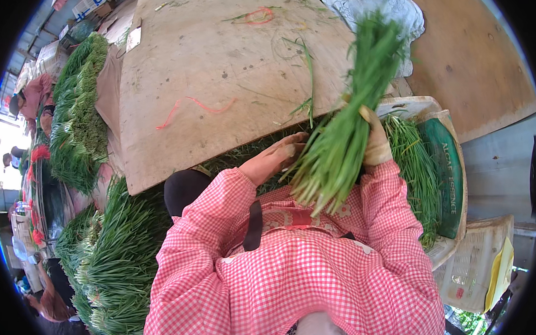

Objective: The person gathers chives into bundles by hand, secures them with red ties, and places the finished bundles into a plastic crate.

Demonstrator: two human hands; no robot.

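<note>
A bunch of green chives (365, 94) is in my right hand (376, 139), whose fingers wrap round its middle. The bunch stands tilted, its leafy tips away from me and slightly blurred, its pale cut ends low in front of my apron. Beside those cut ends is my left hand (274, 158), fingers stretched out, holding nothing that I can see. Whether its fingertips touch the stems I cannot tell. Under the near edge of the wooden board (195, 58), more green leaves show, partly hidden by my hands.
Red ties (211, 109) and loose leaves (310, 68) lie on the board. At right stands a pale crate (412, 104) with chives (411, 158) and a green bag (447, 179). Heaped chives (120, 251) lie at left. Other people work farther left. A plastic sheet (397, 12) lies at the back.
</note>
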